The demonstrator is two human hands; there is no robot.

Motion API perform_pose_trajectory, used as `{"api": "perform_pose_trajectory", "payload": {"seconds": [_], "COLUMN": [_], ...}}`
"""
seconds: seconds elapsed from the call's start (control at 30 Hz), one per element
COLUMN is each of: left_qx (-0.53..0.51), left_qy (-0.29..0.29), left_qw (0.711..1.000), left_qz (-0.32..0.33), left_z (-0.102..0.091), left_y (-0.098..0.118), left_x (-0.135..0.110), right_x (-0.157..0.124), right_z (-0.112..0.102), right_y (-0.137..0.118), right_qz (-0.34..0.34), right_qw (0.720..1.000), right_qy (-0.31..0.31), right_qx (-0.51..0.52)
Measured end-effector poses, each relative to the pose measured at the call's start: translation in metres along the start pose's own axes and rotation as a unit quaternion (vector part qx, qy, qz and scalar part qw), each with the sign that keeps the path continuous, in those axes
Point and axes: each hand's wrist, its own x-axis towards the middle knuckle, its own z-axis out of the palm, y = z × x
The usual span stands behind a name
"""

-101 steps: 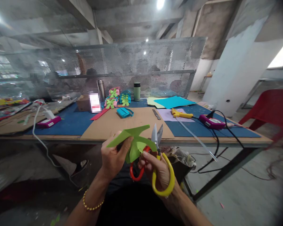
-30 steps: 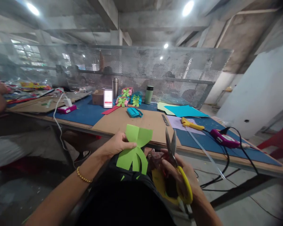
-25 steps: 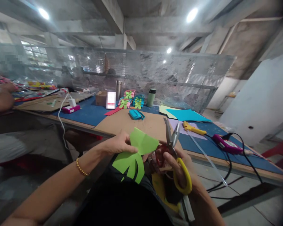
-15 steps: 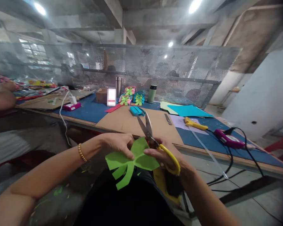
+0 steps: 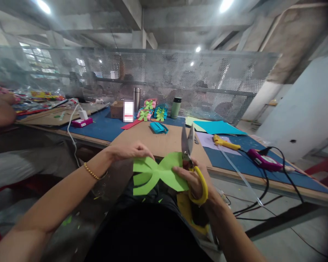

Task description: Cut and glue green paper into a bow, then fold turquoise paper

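Note:
A bright green bow-shaped paper cutout (image 5: 147,174), slit into strips on its left half, hangs over my lap. My left hand (image 5: 133,150) is curled at the cutout's upper left edge, its fingertips partly hidden there. My right hand (image 5: 192,178) pinches the cutout's right half with the thumb in front. That same hand carries scissors (image 5: 202,185) with yellow handles, their blades pointing up and slightly apart, clear of the strips. On the brown board (image 5: 136,138) beyond lies a small turquoise pouch-like piece (image 5: 158,127).
Small pink and blue pieces with green bows (image 5: 144,115) stand behind, near a green bottle (image 5: 176,108) and a steel flask (image 5: 137,99). A yellow glue gun (image 5: 225,142) lies right, beside a purple device (image 5: 265,160). Another person's arm (image 5: 1,111) is at far left.
The green cutout has turned so its slit strips point left. My left hand has shifted up and left, its thumb off the cutout's middle. The scissors have swung upright and rightward.

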Motion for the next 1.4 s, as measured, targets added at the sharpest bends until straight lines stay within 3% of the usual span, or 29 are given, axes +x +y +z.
{"api": "perform_pose_trajectory", "payload": {"seconds": [0.07,0.13,0.23,0.33,0.4,0.47,0.57,0.67,0.87,1.1,1.27,1.4], "left_qx": [-0.135,-0.163,-0.213,-0.261,-0.288,-0.273,-0.293,-0.304,-0.284,-0.272,-0.231,-0.232], "left_qy": [0.128,0.192,0.301,0.28,0.274,0.248,0.229,0.272,0.348,0.331,0.332,0.318], "left_qw": [0.982,0.967,0.929,0.923,0.913,0.922,0.917,0.901,0.886,0.897,0.909,0.914], "left_qz": [0.018,0.036,0.032,0.038,0.086,0.122,0.142,0.145,0.117,0.111,0.099,0.095], "left_z": [-0.012,-0.013,0.014,0.064,0.096,0.119,0.137,0.144,0.151,0.132,0.098,0.08], "left_y": [-0.02,-0.044,-0.072,-0.078,-0.069,-0.056,-0.04,-0.035,-0.034,-0.04,-0.035,-0.03], "left_x": [-0.006,-0.013,-0.023,-0.024,-0.017,-0.005,0.015,0.028,0.03,0.023,0.01,-0.005], "right_x": [0.0,0.002,0.006,0.009,0.01,0.01,0.007,0.003,-0.006,-0.01,-0.03,-0.06], "right_z": [0.002,0.006,0.017,0.029,0.036,0.041,0.045,0.046,0.052,0.054,0.023,-0.01], "right_y": [0.002,0.005,0.014,0.029,0.039,0.047,0.052,0.053,0.056,0.055,0.057,0.065], "right_qz": [0.005,-0.009,-0.027,-0.037,-0.05,-0.061,-0.072,-0.082,-0.081,-0.058,0.003,0.064], "right_qw": [0.998,0.991,0.973,0.957,0.951,0.95,0.95,0.944,0.945,0.955,0.986,0.994], "right_qy": [0.041,0.084,0.162,0.215,0.235,0.242,0.253,0.287,0.302,0.275,0.154,0.074], "right_qx": [0.049,0.1,0.16,0.189,0.192,0.186,0.166,0.139,0.096,0.093,0.064,-0.042]}}
